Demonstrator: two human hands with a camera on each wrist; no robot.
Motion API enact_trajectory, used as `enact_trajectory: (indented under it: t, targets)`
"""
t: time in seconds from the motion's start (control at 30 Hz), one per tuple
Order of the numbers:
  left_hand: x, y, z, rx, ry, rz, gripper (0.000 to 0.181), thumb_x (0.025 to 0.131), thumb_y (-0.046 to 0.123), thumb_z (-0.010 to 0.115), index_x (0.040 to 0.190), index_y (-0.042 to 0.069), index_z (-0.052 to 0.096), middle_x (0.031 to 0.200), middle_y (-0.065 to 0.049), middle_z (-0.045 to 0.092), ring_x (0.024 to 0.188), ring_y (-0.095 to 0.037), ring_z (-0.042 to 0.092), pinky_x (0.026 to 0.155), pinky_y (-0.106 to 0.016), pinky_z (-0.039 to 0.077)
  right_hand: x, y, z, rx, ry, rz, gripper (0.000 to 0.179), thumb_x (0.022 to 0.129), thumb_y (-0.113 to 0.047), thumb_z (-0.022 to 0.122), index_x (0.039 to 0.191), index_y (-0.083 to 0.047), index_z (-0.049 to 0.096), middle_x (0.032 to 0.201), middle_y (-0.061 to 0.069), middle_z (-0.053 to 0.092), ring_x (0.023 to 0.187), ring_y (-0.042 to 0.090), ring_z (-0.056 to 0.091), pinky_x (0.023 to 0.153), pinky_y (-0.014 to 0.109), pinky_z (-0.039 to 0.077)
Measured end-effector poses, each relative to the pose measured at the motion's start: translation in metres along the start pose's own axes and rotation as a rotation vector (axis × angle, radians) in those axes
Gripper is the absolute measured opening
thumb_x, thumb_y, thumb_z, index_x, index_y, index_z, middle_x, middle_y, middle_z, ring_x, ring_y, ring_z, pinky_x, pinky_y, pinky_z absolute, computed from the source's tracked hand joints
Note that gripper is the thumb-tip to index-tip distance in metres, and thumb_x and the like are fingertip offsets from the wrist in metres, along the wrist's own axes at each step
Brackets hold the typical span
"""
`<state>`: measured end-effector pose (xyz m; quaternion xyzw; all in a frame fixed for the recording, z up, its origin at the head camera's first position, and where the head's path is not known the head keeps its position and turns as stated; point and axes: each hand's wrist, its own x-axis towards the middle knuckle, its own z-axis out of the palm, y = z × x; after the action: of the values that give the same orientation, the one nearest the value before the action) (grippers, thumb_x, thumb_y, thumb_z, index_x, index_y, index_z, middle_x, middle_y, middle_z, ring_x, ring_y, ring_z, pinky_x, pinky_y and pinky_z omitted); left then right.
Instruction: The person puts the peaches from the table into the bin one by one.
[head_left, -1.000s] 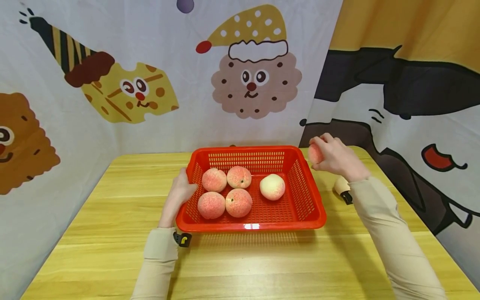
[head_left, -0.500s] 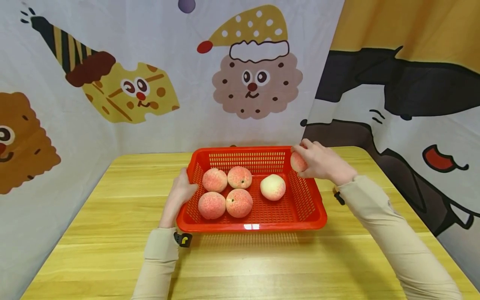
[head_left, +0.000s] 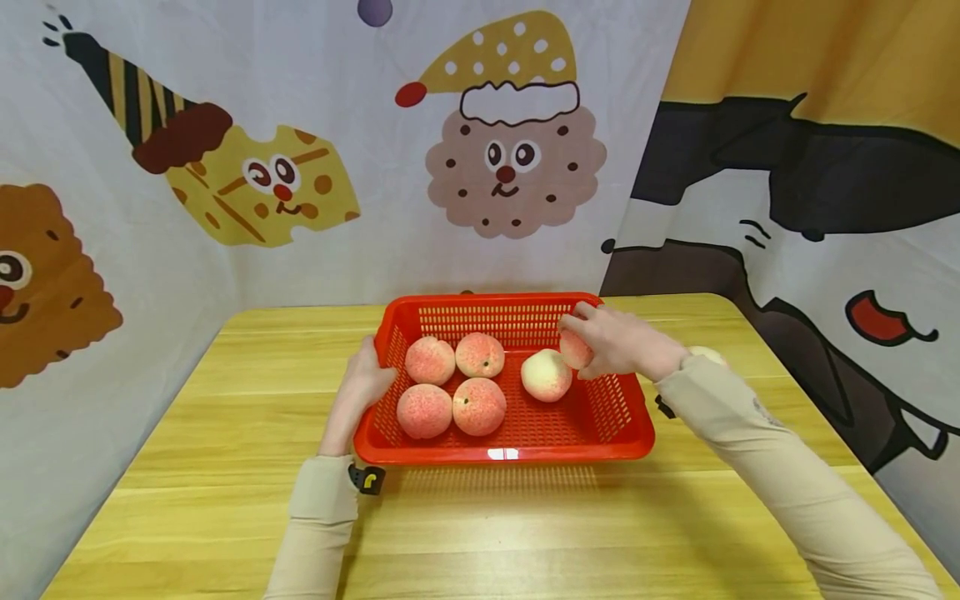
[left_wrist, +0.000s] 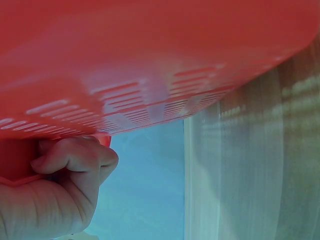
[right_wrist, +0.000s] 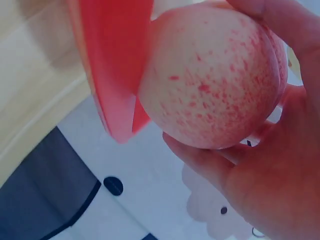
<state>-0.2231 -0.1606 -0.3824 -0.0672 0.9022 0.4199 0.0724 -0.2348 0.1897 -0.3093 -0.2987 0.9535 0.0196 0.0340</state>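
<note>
A red plastic basket [head_left: 450, 454] with slotted sides stands on the wooden table in the head view. Several pink peaches [head_left: 424, 411] sit in its left half, and a paler peach [head_left: 546, 375] lies right of them. My left hand [head_left: 364, 382] grips the basket's left rim; in the left wrist view its fingers [left_wrist: 75, 155] curl over that edge. Over the basket's right part, my right hand [head_left: 618, 340] holds another peach [head_left: 575, 350] beside the pale one. The right wrist view shows this peach [right_wrist: 210, 80] between thumb and fingers, close to the red basket wall [right_wrist: 117, 65].
A pale round thing [head_left: 707, 356] lies on the table right of the basket, mostly hidden by my right sleeve [head_left: 750, 433]. Wooden tabletop [head_left: 480, 533] stretches in front of the basket. A cartoon-printed cloth [head_left: 300, 267] hangs behind and at both sides.
My right hand has carried its peach leftward and down, from outside the basket's right rim to inside over the right part. The left hand and the basket stay put.
</note>
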Motion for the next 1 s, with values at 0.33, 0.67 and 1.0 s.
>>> enact_trajectory:
  t: [0.33,0.67,1.0]
  targets:
    - [0.0,0.0,0.001,-0.004,-0.007,-0.001,0.065,0.086,0.005,0.048,0.144,-0.003,0.02,0.13,-0.029,0.049,0.11,-0.038,0.055,0.091,-0.051,0.051,0.002,-0.014,0.011,0.087,-0.284,0.042,0.07,0.07,-0.03,0.082,0.131,-0.015,0.049,0.135,0.017,0.048,0.113,0.031,0.053,0.093,0.048,0.049]
    - [0.001,0.001,0.001,-0.01,-0.011,-0.01,0.066,0.086,0.005,0.049,0.145,-0.002,0.02,0.13,-0.028,0.048,0.111,-0.038,0.055,0.091,-0.05,0.051,0.002,-0.02,0.011,0.164,-0.46,0.048,0.05,0.067,-0.032,0.083,0.106,-0.025,0.051,0.108,0.002,0.055,0.094,0.018,0.051,0.076,0.033,0.047]
    - [0.0,0.0,0.0,-0.02,-0.015,-0.017,0.066,0.086,0.004,0.048,0.145,-0.002,0.018,0.13,-0.028,0.048,0.11,-0.038,0.056,0.089,-0.049,0.053,0.008,-0.025,0.013,0.128,-0.484,0.035,0.046,0.067,-0.031,0.083,0.097,-0.026,0.049,0.096,0.0,0.054,0.088,0.016,0.051,0.073,0.031,0.044]
